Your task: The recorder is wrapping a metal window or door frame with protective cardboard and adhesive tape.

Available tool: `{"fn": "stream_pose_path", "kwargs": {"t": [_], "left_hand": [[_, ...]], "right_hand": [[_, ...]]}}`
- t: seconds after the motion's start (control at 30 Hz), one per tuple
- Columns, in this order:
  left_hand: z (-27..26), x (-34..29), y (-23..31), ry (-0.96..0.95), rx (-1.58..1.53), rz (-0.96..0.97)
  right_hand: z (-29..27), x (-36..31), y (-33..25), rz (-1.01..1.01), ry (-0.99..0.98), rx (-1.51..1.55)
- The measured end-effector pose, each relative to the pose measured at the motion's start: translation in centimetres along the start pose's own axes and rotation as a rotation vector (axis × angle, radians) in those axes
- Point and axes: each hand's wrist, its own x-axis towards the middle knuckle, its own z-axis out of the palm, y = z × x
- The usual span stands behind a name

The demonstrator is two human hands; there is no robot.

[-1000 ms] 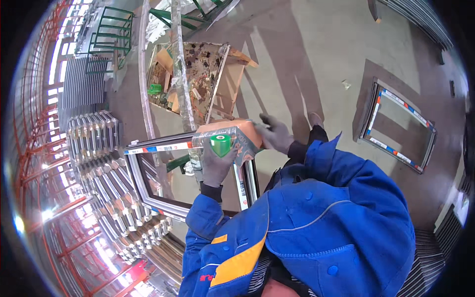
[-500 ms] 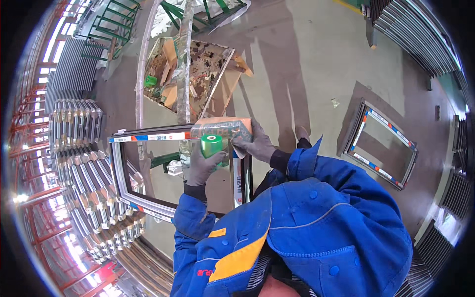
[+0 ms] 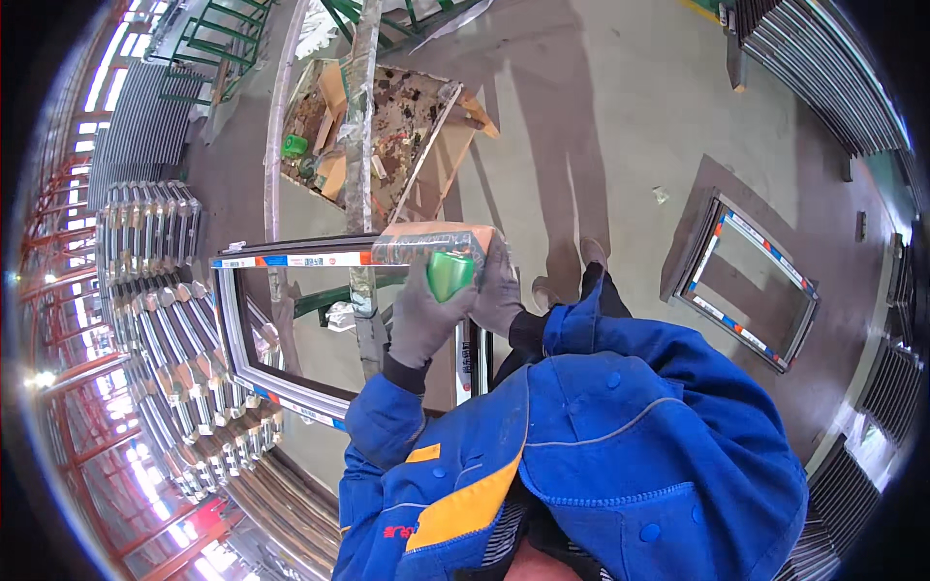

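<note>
We curl our left hand [image 3: 422, 320] round the green tape roll [image 3: 450, 277], near the wrapping [image 3: 426, 240] on the frame [image 3: 291, 259]'s far right corner. Our right hand [image 3: 499, 298] points upward beside that corner; we cannot tell whether it pinches.

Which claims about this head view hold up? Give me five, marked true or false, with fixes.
1. The left hand holds a green roll. True.
2. The right hand hangs at the person's side. False: it is at the wrapped corner of the near frame.
3. Orange-brown wrap covers part of the near frame's far edge. True.
4. Both hands are bare. False: both wear grey gloves.
5. A second frame is off to the person's right. True.
</note>
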Motion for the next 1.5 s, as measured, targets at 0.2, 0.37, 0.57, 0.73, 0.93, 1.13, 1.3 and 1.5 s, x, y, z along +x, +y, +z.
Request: {"fn": "stream_pose_path", "kwargs": {"t": [0.2, 0.37, 0.57, 0.73, 0.93, 1.13, 1.3, 1.5], "left_hand": [[1.6, 0.2, 1.2, -0.040, 0.236, 0.041], [2.1, -0.2, 1.0, 0.020, 0.175, 0.033], [2.3, -0.6, 1.4, 0.068, 0.124, 0.033], [1.2, -1.3, 0.6, 0.035, 0.038, -0.034], [2.0, -1.0, 1.1, 0.101, -0.024, 0.057], [4.9, -0.2, 2.0, 0.102, 0.163, 0.010], [6.5, 0.0, 2.1, 0.104, 0.227, 0.123], [5.8, -0.4, 2.9, 0.018, 0.237, 0.157]], "right_hand": [[-3.2, -1.8, -0.8, -0.126, -0.319, -0.330], [-12.2, 0.5, -0.9, -0.019, -0.581, 0.372], [-10.8, 5.0, -1.1, 0.333, -0.455, 0.709], [-6.6, 5.9, -0.3, 0.220, -0.468, 0.583], [-6.7, 4.5, -3.5, 0.101, -0.349, 0.506], [-7.4, 4.4, -0.4, 0.628, -0.493, 1.272], [-10.5, 1.7, -1.8, 0.465, -0.597, 1.309], [-12.4, 3.1, 0.5, 0.260, -0.361, 0.964]]}}
